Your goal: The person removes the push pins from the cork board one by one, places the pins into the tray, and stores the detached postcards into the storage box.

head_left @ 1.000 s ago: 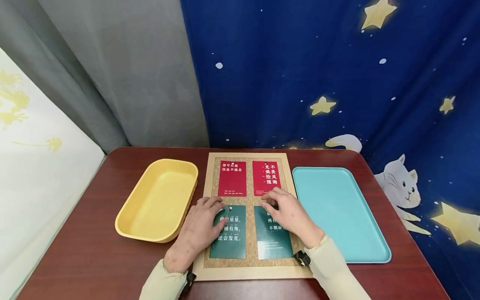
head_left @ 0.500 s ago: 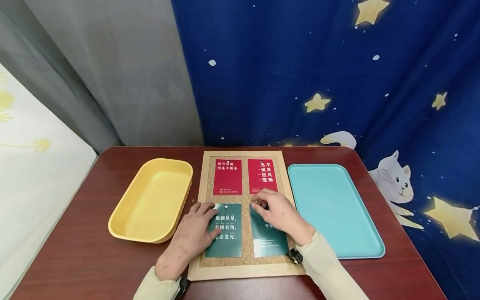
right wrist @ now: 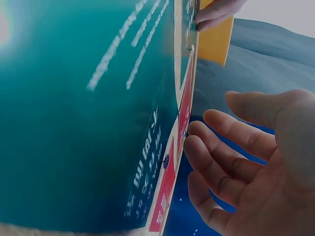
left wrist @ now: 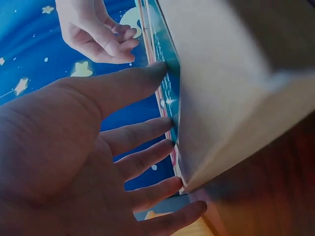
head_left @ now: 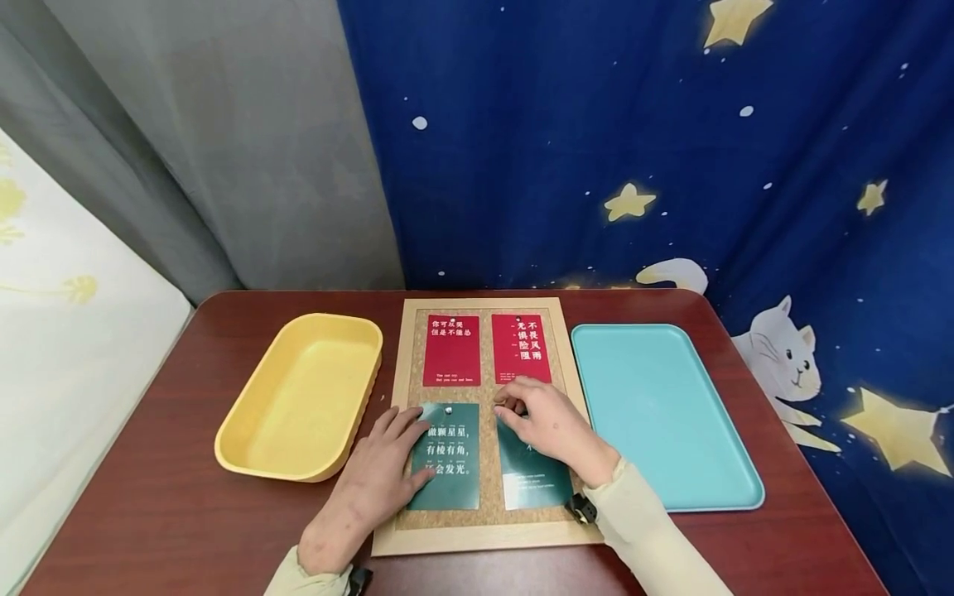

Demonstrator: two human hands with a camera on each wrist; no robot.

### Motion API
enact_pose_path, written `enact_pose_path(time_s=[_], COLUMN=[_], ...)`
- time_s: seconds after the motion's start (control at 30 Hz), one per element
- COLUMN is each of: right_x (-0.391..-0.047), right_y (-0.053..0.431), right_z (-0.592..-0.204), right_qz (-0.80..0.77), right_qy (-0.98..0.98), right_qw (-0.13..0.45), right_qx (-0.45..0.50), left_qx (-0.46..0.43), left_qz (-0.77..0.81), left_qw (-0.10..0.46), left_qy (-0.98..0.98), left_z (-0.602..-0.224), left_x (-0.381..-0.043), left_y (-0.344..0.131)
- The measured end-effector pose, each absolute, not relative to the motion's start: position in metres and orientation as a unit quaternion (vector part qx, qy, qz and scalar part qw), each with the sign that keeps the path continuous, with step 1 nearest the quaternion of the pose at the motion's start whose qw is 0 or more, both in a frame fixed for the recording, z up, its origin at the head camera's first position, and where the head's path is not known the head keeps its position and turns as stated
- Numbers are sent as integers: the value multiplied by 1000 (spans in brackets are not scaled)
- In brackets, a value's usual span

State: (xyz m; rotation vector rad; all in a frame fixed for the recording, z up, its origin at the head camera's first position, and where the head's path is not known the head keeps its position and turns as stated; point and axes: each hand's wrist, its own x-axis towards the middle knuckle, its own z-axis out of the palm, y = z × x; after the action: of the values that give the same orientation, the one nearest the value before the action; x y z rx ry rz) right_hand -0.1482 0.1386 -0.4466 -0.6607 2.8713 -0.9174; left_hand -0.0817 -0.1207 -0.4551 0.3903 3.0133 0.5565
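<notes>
My left hand (head_left: 373,472) lies with spread fingers along the left side of the left green card (head_left: 455,488), thumb on the card. A pale pushpin (head_left: 448,410) is at this card's top. My right hand (head_left: 551,422) hovers with loosely bent fingers over the upper part of the right green card (head_left: 540,488), hiding its top. In the right wrist view its fingertips stand apart from the board, with nothing visible between them; a dark pushpin (right wrist: 166,161) shows at the card's far end. Both cards lie on a wood-framed cork board (head_left: 488,542).
Farther up the board are a left red card (head_left: 451,356) and a right red card (head_left: 514,364), each with a pin at its top. A yellow basin (head_left: 305,397) stands left of the board. A turquoise tray (head_left: 663,406) lies to the right, on the brown table (head_left: 171,430).
My right hand has shifted slightly left, towards the top left corner of the right green card. My left hand has drawn back a little, uncovering more of the left card's print. The view has also shifted.
</notes>
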Motion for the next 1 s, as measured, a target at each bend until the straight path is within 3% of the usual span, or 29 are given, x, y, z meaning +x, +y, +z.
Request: enact_pose_path(time_s=[1.0], right_x=[-152], right_y=[112], right_z=[-451], right_qz=[-325], right_qy=[907], right_qw=[72], right_qx=[-259], left_qx=[160], left_qz=[191], left_qw=[55], left_qy=[967], left_z=[-462], left_x=[-79], left_y=[-132])
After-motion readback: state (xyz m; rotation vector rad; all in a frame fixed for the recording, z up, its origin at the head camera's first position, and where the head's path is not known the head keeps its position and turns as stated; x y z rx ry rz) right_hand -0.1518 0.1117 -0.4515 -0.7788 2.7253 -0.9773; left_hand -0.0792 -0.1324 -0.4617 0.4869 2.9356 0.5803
